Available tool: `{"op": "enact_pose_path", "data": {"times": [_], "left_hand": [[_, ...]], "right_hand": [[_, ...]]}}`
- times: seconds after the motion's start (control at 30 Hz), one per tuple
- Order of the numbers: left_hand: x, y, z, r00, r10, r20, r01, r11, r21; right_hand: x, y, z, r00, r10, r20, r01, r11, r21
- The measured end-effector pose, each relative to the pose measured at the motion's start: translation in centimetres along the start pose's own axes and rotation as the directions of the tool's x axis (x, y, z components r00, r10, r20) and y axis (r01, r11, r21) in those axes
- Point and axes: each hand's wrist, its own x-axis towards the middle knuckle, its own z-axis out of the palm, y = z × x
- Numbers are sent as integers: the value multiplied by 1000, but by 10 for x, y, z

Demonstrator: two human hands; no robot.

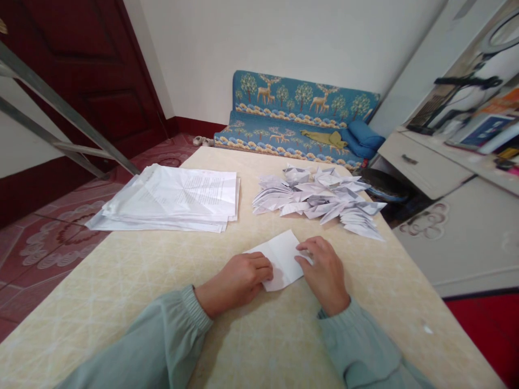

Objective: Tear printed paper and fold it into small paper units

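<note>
Holding white paper [284, 262]
Left hand [246, 275] clamps one end; right hand [324, 273], fingers parted, touches the other. Stacked sheets [178, 192] bear print too small to read.

A creased white sheet [286, 256] is overlapped by the left hand [247, 278] and, at its right edge, by the right hand [325, 273]. Beyond, printed papers [178, 192] are stacked and folded pieces [314, 197] heaped on the table [259, 346].

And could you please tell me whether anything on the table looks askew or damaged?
Yes, the stack of sheets looks askew: its edges don't line up, it is creased on top, and its left corner sticks out past the left edge of the table.
</note>
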Motion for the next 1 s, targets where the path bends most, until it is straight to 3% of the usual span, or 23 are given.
{"op": "enact_pose_path", "data": {"times": [0.1,0.2,0.37,0.53,0.77,1.0], "left_hand": [[-1,0,-2,1000,0,23,0,1000,8],[-2,1,-3,999,11,30,-12,999,30],[-4,4,-1,996,-47,76,45,999,24],[-3,4,-1,996,-29,90,36,997,-73],[0,3,-4,995,61,85,-47,986,-161],[-4,-6,0,999,6,54,10,958,-287]], "right_hand": [[-3,-3,4,971,81,225,-149,941,305],[-4,-7,3,944,141,298,-258,879,401],[-5,-11,-4,903,99,419,-260,902,346],[-7,-8,-1,916,64,396,-171,955,243],[-7,-4,2,902,104,420,-195,964,180],[-5,-5,0,889,139,436,-215,968,131]]}}
